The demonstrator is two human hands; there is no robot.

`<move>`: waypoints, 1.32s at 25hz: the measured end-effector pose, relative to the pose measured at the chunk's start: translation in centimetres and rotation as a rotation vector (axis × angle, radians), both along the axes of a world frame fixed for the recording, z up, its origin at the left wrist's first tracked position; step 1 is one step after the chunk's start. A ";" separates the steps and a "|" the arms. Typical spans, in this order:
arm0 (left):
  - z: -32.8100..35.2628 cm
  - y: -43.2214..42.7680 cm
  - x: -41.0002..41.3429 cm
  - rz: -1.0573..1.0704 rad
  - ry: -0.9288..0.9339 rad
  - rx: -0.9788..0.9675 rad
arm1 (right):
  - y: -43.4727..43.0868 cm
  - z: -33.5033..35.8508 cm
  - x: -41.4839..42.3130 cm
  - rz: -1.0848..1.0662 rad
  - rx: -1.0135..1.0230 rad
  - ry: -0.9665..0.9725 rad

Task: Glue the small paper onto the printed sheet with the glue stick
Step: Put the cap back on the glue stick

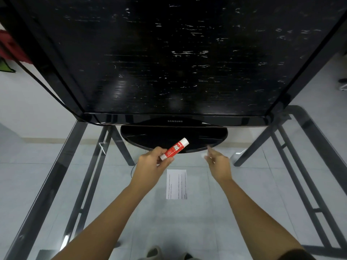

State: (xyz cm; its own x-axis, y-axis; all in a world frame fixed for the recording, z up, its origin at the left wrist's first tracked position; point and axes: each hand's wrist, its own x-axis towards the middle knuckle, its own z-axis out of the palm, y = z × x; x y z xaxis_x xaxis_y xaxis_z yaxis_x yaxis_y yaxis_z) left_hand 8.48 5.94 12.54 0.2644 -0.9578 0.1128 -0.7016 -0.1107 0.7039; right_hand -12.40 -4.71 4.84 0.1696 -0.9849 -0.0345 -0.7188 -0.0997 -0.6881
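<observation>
A red and white glue stick (pixel 174 149), cap on, is held at its lower end by my left hand (pixel 150 167), a little above the glass table and in front of the monitor stand. The printed sheet (pixel 176 184), a narrow white page with lines of text, lies flat on the glass between my two forearms. My right hand (pixel 218 166) is blurred, its fingers stretched toward the stand's edge. A small whitish patch (pixel 203 156), possibly the small paper, shows at its fingertips. Whether the fingers hold it is unclear.
A large black Samsung monitor (pixel 174 62) fills the far half of the view, its oval stand (pixel 197 136) resting on the glass table (pixel 244 194). Dark metal table legs (pixel 84 181) show through the glass on both sides. My sandalled feet (pixel 155 252) show below.
</observation>
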 end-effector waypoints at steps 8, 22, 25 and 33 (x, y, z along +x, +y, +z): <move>-0.6 0.1 -0.5 -0.039 0.004 -0.041 | 2.1 6.3 2.3 0.074 0.160 -0.700; -0.8 0.2 -0.9 -0.080 -0.030 -0.026 | 3.6 7.6 2.0 0.172 0.162 -0.574; -1.3 0.5 -0.9 -0.070 -0.016 -0.021 | 4.0 7.6 2.2 0.158 0.179 -0.582; -3.6 1.0 -2.1 -0.087 0.057 -0.055 | 6.3 4.2 4.0 -0.073 0.403 -0.640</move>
State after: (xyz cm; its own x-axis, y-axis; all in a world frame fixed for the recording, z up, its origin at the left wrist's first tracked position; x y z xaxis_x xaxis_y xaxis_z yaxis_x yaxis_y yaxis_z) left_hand 6.39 6.96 8.97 0.1881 -0.9701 0.1535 -0.6658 -0.0110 0.7461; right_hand -8.38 1.59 9.02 0.2120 -0.9266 -0.3105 -0.1622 0.2799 -0.9462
